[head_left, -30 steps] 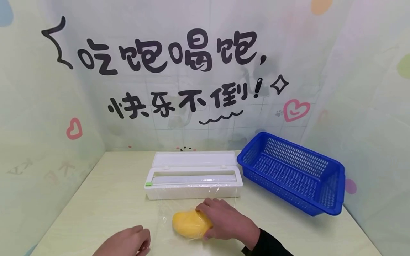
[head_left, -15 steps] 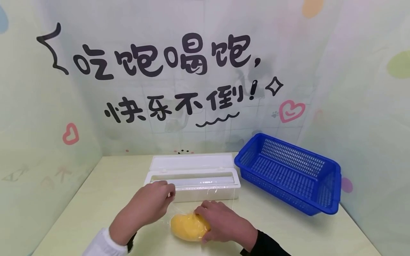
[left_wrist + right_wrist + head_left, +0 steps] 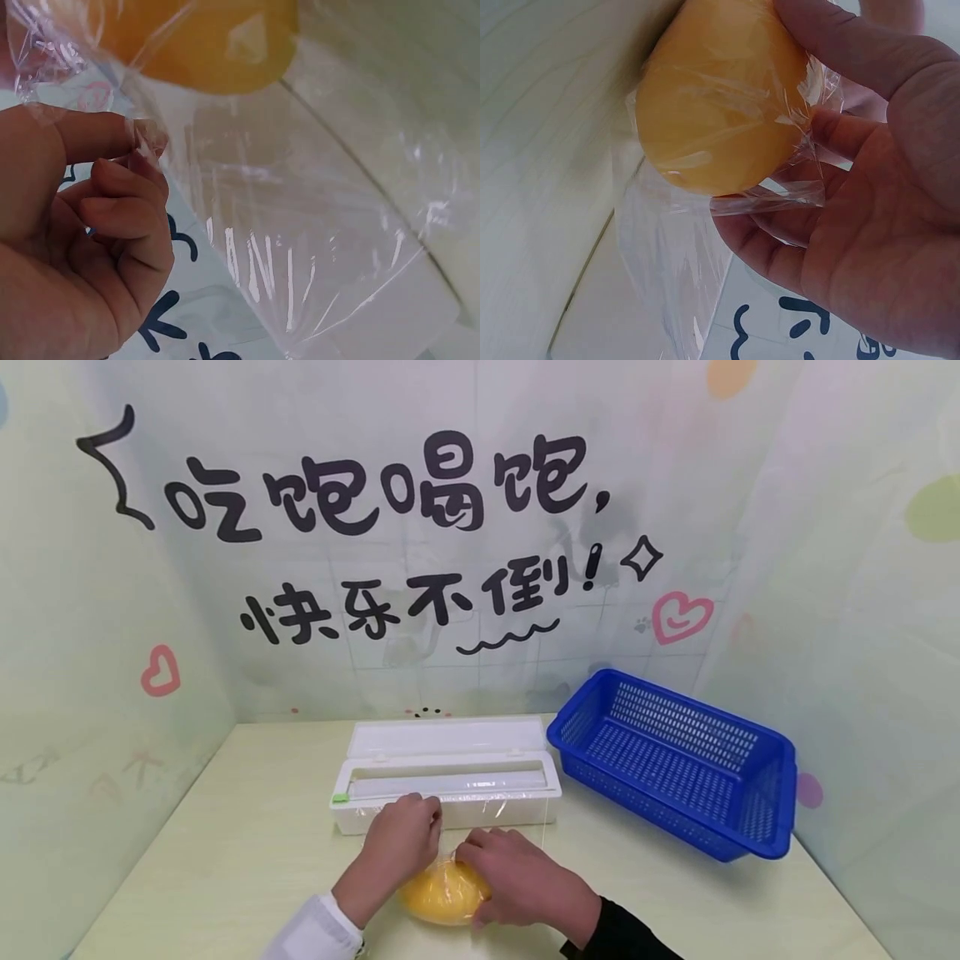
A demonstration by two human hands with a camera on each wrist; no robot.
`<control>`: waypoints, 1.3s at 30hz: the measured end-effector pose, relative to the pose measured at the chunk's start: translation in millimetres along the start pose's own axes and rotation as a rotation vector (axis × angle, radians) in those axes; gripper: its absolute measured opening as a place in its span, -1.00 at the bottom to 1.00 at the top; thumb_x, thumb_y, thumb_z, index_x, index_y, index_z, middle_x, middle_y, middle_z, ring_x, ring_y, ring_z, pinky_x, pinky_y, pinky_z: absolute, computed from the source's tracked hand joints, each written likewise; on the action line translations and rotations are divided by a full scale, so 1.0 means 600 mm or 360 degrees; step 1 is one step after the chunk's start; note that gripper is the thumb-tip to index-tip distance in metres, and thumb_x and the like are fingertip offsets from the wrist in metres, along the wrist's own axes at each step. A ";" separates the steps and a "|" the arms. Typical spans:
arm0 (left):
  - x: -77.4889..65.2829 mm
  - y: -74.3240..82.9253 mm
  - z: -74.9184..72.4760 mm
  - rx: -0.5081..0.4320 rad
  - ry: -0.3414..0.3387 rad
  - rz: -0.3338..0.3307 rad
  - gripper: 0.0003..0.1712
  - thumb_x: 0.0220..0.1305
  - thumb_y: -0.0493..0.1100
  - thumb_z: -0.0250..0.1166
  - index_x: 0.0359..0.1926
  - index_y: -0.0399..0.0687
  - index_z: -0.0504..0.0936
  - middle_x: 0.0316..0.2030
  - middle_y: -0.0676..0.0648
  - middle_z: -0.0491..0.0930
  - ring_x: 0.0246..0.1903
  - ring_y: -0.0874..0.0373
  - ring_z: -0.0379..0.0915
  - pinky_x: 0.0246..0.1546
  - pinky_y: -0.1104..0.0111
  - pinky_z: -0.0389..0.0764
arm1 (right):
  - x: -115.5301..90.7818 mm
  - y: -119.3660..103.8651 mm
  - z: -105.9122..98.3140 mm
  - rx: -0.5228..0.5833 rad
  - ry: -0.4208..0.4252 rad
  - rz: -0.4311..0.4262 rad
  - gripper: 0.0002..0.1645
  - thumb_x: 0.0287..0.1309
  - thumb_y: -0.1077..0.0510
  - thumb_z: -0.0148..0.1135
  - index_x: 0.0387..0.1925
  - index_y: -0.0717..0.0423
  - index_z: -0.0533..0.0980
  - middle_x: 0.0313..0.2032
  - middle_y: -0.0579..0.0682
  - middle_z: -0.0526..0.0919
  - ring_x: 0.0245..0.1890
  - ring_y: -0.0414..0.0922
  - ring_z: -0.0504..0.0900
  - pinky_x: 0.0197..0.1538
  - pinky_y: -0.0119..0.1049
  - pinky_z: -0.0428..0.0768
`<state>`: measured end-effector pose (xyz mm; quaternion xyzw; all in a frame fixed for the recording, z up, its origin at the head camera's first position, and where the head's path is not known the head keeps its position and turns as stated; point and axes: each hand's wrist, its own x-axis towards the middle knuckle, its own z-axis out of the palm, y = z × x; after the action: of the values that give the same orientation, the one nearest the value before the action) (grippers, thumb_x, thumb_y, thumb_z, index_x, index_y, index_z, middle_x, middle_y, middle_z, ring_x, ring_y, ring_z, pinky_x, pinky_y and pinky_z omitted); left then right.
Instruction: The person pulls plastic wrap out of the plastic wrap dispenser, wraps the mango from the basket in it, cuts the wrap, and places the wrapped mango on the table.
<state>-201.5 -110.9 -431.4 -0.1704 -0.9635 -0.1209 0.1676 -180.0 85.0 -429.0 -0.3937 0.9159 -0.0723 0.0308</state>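
Yellow fruit [image 3: 442,903] sits at the bottom centre of the head frame, between two hands and covered by clear film [image 3: 255,277]. A pale backdrop [image 3: 525,402] fills the upper part and both sides, printed with large black Chinese characters [image 3: 453,481], pink hearts and coloured dots. Below it spreads a light wood-grain table [image 3: 225,827]. A blue perforated basket [image 3: 637,802] stands at the right of the frame, set at a slant. Just left of it, at the lower centre, lies a long white box [image 3: 348,818] with its lid [image 3: 450,739] folded back and a pale roll [image 3: 450,785] inside. Film runs from the box down to the fruit.

At the right of the fruit, the right hand [image 3: 528,881], in a black sleeve [image 3: 626,935], grasps it through the film; in the right wrist view the thumb lies on one side and the fingertips on the other. Left of centre, the left hand [image 3: 397,839], in a white sleeve [image 3: 318,931], pinches a gathered bit of film just above the fruit, the remaining fingers curled toward the palm. Smallest is a green tab [image 3: 341,797] at the box's left front corner.
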 end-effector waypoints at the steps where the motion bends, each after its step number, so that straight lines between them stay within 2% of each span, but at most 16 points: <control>1: -0.001 0.000 0.008 -0.0009 0.0004 -0.0001 -0.85 0.13 -0.27 0.40 -0.53 -0.04 0.63 -0.61 0.03 0.49 -0.59 0.12 0.42 -0.58 0.29 0.47 | 0.000 0.000 0.000 -0.0004 0.0004 -0.0002 -0.22 -0.22 -0.24 0.65 0.08 -0.18 0.55 -0.06 -0.25 0.58 -0.12 -0.28 0.50 0.10 -0.29 0.54; 6: -0.001 -0.003 0.030 -0.0076 -0.0002 -0.0005 -0.82 -0.01 -0.35 0.41 -0.57 -0.04 0.60 -0.60 0.03 0.56 -0.57 0.12 0.48 -0.52 0.27 0.51 | -0.001 0.001 -0.001 -0.0007 0.0022 -0.0017 -0.20 -0.22 -0.22 0.66 0.11 -0.18 0.54 -0.01 -0.24 0.59 -0.06 -0.27 0.53 0.13 -0.27 0.55; 13: -0.002 -0.004 0.034 -0.0159 -0.0008 -0.0076 -0.73 -0.03 -0.36 0.45 -0.51 -0.04 0.48 -0.63 0.03 0.48 -0.62 0.15 0.35 -0.58 0.33 0.39 | 0.000 0.001 -0.001 0.0004 0.0015 -0.0004 -0.19 -0.22 -0.21 0.66 0.12 -0.17 0.53 0.00 -0.24 0.61 -0.05 -0.27 0.55 0.12 -0.27 0.55; 19: -0.008 -0.009 0.031 -0.0304 -0.0054 -0.0088 -0.72 0.06 -0.34 0.47 -0.58 0.00 0.53 -0.65 0.12 0.44 -0.59 0.24 0.30 -0.52 0.42 0.37 | 0.000 0.000 -0.001 0.0001 0.0019 -0.0002 -0.20 -0.23 -0.21 0.67 0.10 -0.15 0.54 -0.05 -0.24 0.61 -0.11 -0.28 0.55 0.11 -0.29 0.56; 22: -0.014 -0.017 0.027 -0.0373 -0.0102 -0.0059 -0.80 0.20 -0.28 0.40 -0.53 -0.01 0.62 -0.61 0.14 0.49 -0.57 0.29 0.33 -0.49 0.43 0.40 | -0.001 0.001 -0.001 0.0004 0.0016 -0.0005 -0.20 -0.23 -0.21 0.67 0.10 -0.15 0.53 -0.05 -0.23 0.61 -0.11 -0.28 0.54 0.11 -0.29 0.56; 24: -0.018 -0.020 0.020 -0.0411 -0.0150 -0.0022 -0.79 0.31 -0.21 0.33 -0.50 0.00 0.65 -0.63 0.17 0.47 -0.58 0.32 0.32 -0.48 0.43 0.41 | -0.001 0.000 -0.002 0.0012 0.0010 0.0000 -0.19 -0.23 -0.21 0.67 0.10 -0.15 0.53 -0.04 -0.23 0.61 -0.11 -0.28 0.54 0.12 -0.29 0.56; 27: -0.026 -0.021 0.006 -0.0437 -0.0245 0.0032 -0.67 0.45 -0.11 0.21 -0.53 0.04 0.62 -0.68 0.20 0.37 -0.62 0.34 0.26 -0.50 0.44 0.37 | -0.002 0.000 -0.004 0.0023 -0.0002 0.0018 -0.09 -0.24 -0.21 0.67 0.19 -0.14 0.47 0.00 -0.21 0.61 -0.07 -0.26 0.57 0.14 -0.27 0.57; 29: -0.032 -0.018 -0.004 -0.0410 -0.0279 0.0056 -0.65 0.48 -0.07 0.17 -0.51 0.06 0.62 -0.67 0.21 0.38 -0.58 0.34 0.32 -0.46 0.41 0.40 | -0.004 0.000 -0.005 0.0039 -0.0004 0.0041 0.03 -0.25 -0.20 0.68 0.29 -0.17 0.37 0.03 -0.19 0.62 -0.05 -0.24 0.58 0.14 -0.25 0.58; 33: -0.043 -0.009 -0.026 -0.0343 -0.0293 0.0067 -0.75 0.46 -0.12 0.17 -0.30 -0.06 0.74 -0.44 0.15 0.60 -0.32 0.23 0.51 -0.24 0.27 0.59 | -0.006 0.000 -0.004 0.0101 0.0007 0.0055 0.30 -0.25 -0.15 0.69 0.49 -0.34 0.12 0.14 -0.13 0.61 0.04 -0.16 0.60 0.17 -0.17 0.58; 35: -0.048 -0.006 -0.038 -0.0327 -0.0315 0.0052 -0.77 0.41 -0.16 0.19 -0.14 -0.14 0.75 -0.27 0.07 0.68 -0.16 0.14 0.56 -0.09 0.16 0.63 | -0.007 0.000 -0.002 0.0127 0.0011 0.0042 0.35 -0.24 -0.13 0.69 0.53 -0.42 0.05 0.17 -0.12 0.60 0.08 -0.14 0.59 0.20 -0.13 0.56; 39: -0.060 -0.001 -0.057 -0.0356 -0.0419 -0.0019 -0.59 0.38 -0.09 0.24 0.13 -0.25 0.63 -0.16 -0.02 0.70 -0.10 0.07 0.57 -0.06 0.08 0.63 | -0.006 0.003 -0.001 0.0084 0.0025 -0.0004 0.23 -0.23 -0.15 0.68 0.48 -0.38 0.20 0.10 -0.17 0.61 0.01 -0.19 0.59 0.15 -0.20 0.57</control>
<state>-160.4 -131.4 -413.3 -0.1966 -0.9586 -0.2049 0.0192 -179.0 89.0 -429.0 -0.3933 0.9134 -0.0995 0.0339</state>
